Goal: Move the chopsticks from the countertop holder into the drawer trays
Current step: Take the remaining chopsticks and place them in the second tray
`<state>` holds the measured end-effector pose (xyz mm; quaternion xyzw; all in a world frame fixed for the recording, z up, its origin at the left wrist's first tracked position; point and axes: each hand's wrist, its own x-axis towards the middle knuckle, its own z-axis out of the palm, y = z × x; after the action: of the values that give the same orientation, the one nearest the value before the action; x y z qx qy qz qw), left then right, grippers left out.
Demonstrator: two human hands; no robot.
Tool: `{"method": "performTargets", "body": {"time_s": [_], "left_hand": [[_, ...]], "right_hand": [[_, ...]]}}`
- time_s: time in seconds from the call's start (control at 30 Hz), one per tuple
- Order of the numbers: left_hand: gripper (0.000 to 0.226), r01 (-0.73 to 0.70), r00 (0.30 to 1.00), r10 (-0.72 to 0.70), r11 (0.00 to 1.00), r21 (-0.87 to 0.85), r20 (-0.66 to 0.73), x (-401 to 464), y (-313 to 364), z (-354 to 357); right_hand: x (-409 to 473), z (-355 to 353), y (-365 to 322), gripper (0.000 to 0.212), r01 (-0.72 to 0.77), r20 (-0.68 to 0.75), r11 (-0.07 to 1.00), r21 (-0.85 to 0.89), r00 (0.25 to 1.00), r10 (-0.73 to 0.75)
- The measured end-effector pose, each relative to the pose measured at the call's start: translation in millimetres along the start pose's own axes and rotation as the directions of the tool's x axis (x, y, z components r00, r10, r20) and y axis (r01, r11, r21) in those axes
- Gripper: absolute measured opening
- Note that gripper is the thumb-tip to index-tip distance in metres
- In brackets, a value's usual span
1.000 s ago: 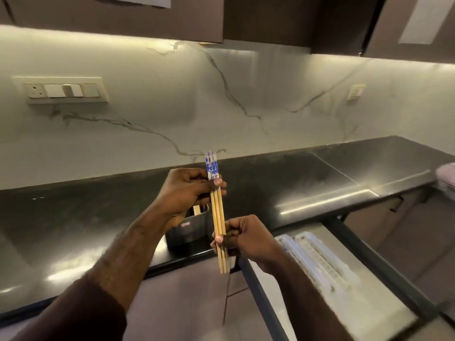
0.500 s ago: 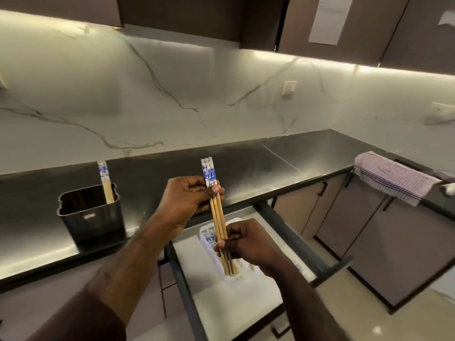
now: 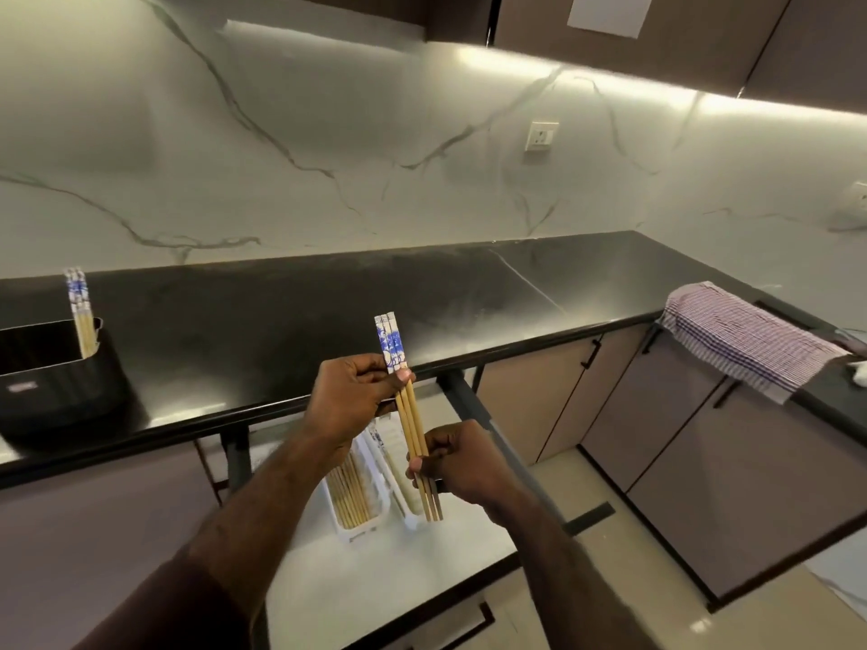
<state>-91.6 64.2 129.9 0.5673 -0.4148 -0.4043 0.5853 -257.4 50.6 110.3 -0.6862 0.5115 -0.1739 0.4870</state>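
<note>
Chopsticks [image 3: 407, 415] were a small bundle pinched at both ends, left hand [image 3: 355, 400] fingers closed near the patterned tops and right hand [image 3: 462, 466] clamped near the tips, right over the open drawer [image 3: 441, 551]. Looked roughly midway: one tray [image 3: 357, 525] already had a bunch, but a few sat in the holder [image 3: 56, 387] on the countertop [image 3: 328, 312].

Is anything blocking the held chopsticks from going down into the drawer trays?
Nothing visible does. Both hands, left and right, hold the chopsticks over the open drawer; the trays lie uncovered just below, one already holding chopsticks.
</note>
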Motion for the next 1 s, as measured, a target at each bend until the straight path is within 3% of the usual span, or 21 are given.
{"method": "performTargets", "body": {"time_s": [0.3, 0.53, 0.67, 0.83, 1.0], "left_hand": [[0.027, 0.165, 0.984, -0.157, 0.981, 0.102, -0.087, 81, -100, 39], [0.026, 0.309, 0.951, -0.299, 0.905, 0.292, -0.082, 113, -177, 61], [0.029, 0.279, 0.960, -0.261, 0.841, 0.464, -0.104, 130, -214, 66], [0.041, 0.294, 0.950, -0.287, 0.705, 0.645, -0.120, 143, -255, 66], [0.037, 0.136, 0.966, -0.259, 0.434, 0.891, -0.021, 156, -282, 64]], "right_hand": [[104, 0, 79, 0.016, -0.149, 0.032, 0.978, -0.146, 0.987, 0.155], [168, 7, 137, 0.023, -0.392, 0.128, 0.914, -0.100, 0.906, 0.403], [200, 16, 161, 0.023, -0.436, 0.152, 0.891, -0.125, 0.879, 0.451], [237, 33, 176, 0.026, -0.399, 0.169, 0.884, -0.243, 0.880, 0.443], [257, 49, 183, 0.029, -0.342, 0.110, 0.837, -0.427, 0.899, 0.424]]}}
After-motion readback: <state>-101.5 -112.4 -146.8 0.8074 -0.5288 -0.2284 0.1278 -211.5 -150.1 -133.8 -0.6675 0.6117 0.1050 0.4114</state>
